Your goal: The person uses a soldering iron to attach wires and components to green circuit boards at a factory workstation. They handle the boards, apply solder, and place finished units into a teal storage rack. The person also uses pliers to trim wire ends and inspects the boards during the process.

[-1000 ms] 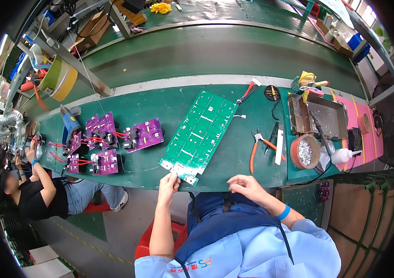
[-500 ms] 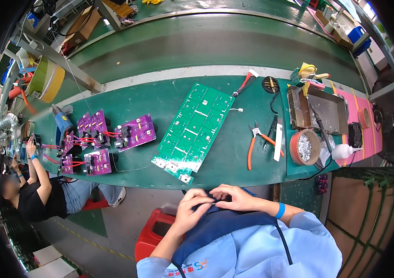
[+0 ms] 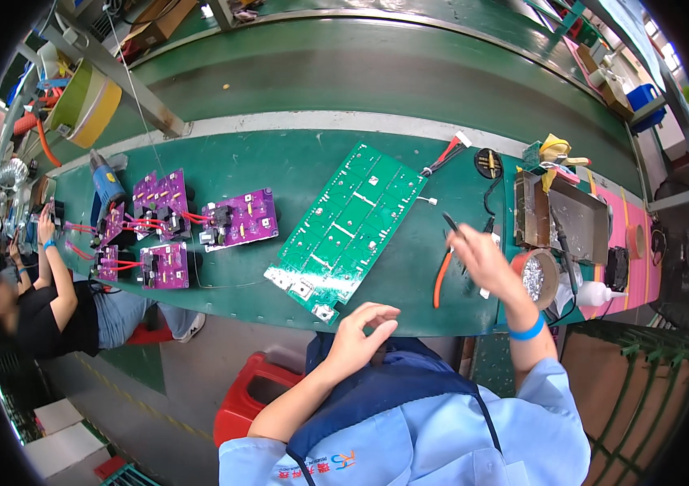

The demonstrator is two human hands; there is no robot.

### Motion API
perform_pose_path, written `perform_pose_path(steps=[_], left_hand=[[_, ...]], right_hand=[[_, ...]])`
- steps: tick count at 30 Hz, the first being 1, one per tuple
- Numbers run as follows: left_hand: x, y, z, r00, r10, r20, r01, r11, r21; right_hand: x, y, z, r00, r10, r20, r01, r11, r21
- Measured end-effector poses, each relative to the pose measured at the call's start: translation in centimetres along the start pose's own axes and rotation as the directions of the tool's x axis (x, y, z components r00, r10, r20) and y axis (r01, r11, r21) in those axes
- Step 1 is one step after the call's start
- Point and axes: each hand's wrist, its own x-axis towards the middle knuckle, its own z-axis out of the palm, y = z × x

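Note:
My right hand (image 3: 484, 261) is over the table right of the large green circuit board (image 3: 352, 219), fingers closed round a slim dark tool (image 3: 450, 221). The tool's dark end sticks out past the fingertips; its exact kind is unclear. Under and beside that hand lie orange-handled pliers (image 3: 441, 282), partly hidden. My left hand (image 3: 363, 334) is at the table's front edge, just below the board's lower corner. Its fingers are loosely stretched with the thumb apart, holding nothing visible. A bundle of red and dark wires with a white plug (image 3: 448, 152) leaves the board's top right corner.
Purple circuit boards (image 3: 239, 219) joined by red wires stand at left, beside a blue heat gun (image 3: 107, 185). At right are a metal tray (image 3: 575, 206), a round tub (image 3: 549, 271) of silvery scraps, a soldering iron (image 3: 561, 235) and a white bottle (image 3: 599, 293). A co-worker (image 3: 49, 312) sits far left.
My hands were together at my lap and are now apart. The right has reached forward over the tools and grips a dark one; the left has come up near the table edge.

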Motion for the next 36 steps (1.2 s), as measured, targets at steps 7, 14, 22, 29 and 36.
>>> perform_pose_path(steps=[7, 14, 22, 29, 36], left_hand=[[2.3, -5.3, 1.3, 0.882, -0.368, 0.295, 0.413, 0.300, -0.860], [3.9, -4.5, 1.1, 0.908, -0.403, 0.116, 0.282, 0.382, -0.880], [4.4, -4.2, 1.1, 0.918, -0.393, -0.050, 0.150, 0.463, -0.874], [4.3, -4.4, 1.1, 0.922, -0.387, -0.012, 0.171, 0.435, -0.884], [2.2, -0.3, -1.0, 0.965, -0.218, 0.147, 0.256, 0.908, -0.331]], right_hand=[[7.6, -0.7, 0.8, 0.942, -0.335, 0.006, 0.253, 0.699, -0.669], [9.0, 0.0, 1.8, 0.937, -0.342, 0.070, 0.279, 0.614, -0.738], [10.8, -0.7, 2.9, 0.926, -0.365, 0.097, 0.316, 0.607, -0.729], [9.7, 0.4, 1.7, 0.953, -0.294, 0.079, 0.266, 0.678, -0.686], [6.0, -0.2, -0.1, 0.953, -0.299, -0.045, 0.257, 0.879, -0.400]])
